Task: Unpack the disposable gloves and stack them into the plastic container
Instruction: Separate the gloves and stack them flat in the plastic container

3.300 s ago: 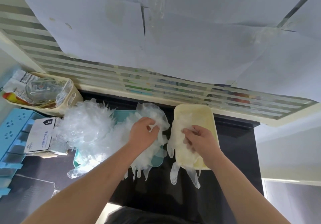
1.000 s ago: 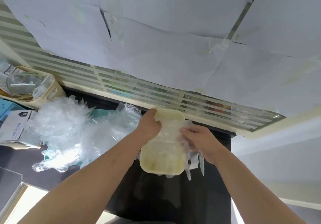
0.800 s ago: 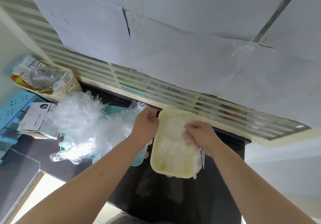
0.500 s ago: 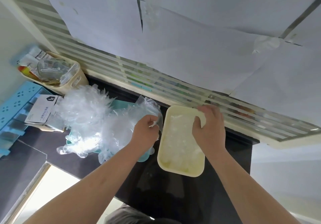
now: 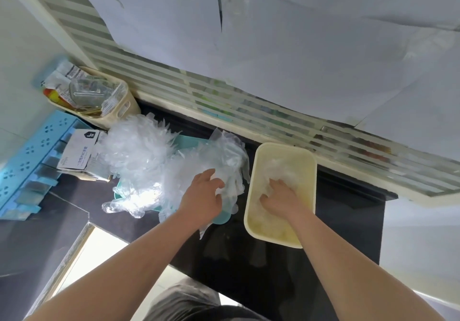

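A person's right hand [image 5: 278,196], fingers spread flat, presses the stacked gloves [image 5: 283,168] down inside the plastic container [image 5: 283,146], while the left hand [image 5: 202,193] curls its fingers into the loose gloves [image 5: 139,156] heaped at the container's 9 o'clock. The sound method: pin the stack, lift one glove, lay it flat.

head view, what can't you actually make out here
Head view only:
Glove count in the plastic container: the right hand covers them, clear film blurs together.
Left hand: grip unclear, fingertips sink into the glove pile.
Teal tray: mostly under gloves.
White box print: too small.
Blue rack: cut by left edge.
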{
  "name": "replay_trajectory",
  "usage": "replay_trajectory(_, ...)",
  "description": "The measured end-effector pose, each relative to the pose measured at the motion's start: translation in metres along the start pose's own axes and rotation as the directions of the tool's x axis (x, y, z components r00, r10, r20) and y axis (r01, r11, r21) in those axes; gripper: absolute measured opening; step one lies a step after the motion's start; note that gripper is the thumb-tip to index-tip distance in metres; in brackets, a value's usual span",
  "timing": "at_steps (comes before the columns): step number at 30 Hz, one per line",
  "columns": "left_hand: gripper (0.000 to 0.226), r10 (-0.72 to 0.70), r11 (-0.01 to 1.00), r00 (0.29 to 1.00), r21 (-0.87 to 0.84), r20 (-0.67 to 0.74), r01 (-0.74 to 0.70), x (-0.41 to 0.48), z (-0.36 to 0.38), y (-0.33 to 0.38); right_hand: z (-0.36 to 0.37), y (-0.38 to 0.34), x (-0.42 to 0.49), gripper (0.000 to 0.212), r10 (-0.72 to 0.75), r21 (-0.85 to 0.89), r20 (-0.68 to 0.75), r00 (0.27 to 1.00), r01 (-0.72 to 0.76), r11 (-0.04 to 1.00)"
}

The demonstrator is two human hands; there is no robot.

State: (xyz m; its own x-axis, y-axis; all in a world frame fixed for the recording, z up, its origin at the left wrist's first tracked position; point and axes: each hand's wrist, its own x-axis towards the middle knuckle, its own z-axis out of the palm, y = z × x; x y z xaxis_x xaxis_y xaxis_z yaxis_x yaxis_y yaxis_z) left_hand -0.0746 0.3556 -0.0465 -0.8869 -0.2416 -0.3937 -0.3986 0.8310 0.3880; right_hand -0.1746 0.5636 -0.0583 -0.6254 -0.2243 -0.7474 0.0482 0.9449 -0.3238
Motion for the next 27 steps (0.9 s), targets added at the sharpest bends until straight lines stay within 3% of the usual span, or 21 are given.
replay_trajectory(5,0.044,-0.058,0.971,0.953,0.239,0.298,-0.016,0.016,0.01,-0.016,-0.007,-0.023,-0.037,0.05,-0.008,0.242,-0.337,0.941,0.095,0.965)
replay_trajectory(8,0.054,-0.041,0.956,0.934,0.287,0.355,-0.067,0.027,0.016,-0.029,-0.002,-0.04,-0.06,0.039,-0.069,0.293,-0.483,0.873,0.236,0.927)
replay_trajectory(10,0.056,-0.009,0.967,0.953,0.245,0.302,-0.068,0.031,0.015,-0.034,0.003,-0.053,-0.069,0.031,-0.125,0.289,-0.525,0.842,0.314,0.904)
replay_trajectory(13,0.045,0.05,0.998,0.996,0.023,0.075,-0.052,0.028,0.005,-0.038,0.013,-0.066,-0.075,0.028,-0.141,0.364,-0.52,0.842,0.368,0.856)
replay_trajectory(17,0.015,0.062,0.944,0.974,-0.303,-0.217,-0.128,0.016,-0.03,-0.039,0.018,-0.083,-0.072,0.027,-0.042,0.537,-0.486,0.873,0.336,0.773)
replay_trajectory(19,0.017,-0.085,0.806,0.973,-0.589,-0.214,-0.059,0.01,-0.055,-0.04,0.015,-0.096,-0.074,0.028,0.032,0.681,-0.424,0.905,0.295,0.671)
replay_trajectory(21,0.036,-0.208,0.534,0.977,-0.841,-0.035,0.084,0.007,-0.072,-0.041,0.013,-0.107,-0.077,0.028,0.056,0.768,-0.354,0.934,0.256,0.587)
replay_trajectory(22,0.049,-0.213,0.392,0.975,-0.91,0.055,0.137,0.007,-0.077,-0.043,0.013,-0.112,-0.077,0.026,0.051,0.783,-0.333,0.941,0.246,0.572)
replay_trajectory(24,0.063,-0.153,0.22,0.975,-0.957,0.16,0.191,0.006,-0.083,-0.05,0.015,-0.119,-0.076,0.013,0.04,0.783,-0.301,0.953,0.222,0.581)
replay_trajectory(25,0.057,-0.104,0.157,0.977,-0.967,0.185,0.2,0.005,-0.085,-0.052,0.016,-0.123,-0.077,0.013,0.023,0.79,-0.266,0.964,0.204,0.578)
replay_trajectory(27,0.029,-0.042,0.048,0.975,-0.975,0.217,0.219,0.002,-0.09,-0.051,0.019,-0.125,-0.073,0.041,-0.022,0.874,-0.144,0.989,0.138,0.467)
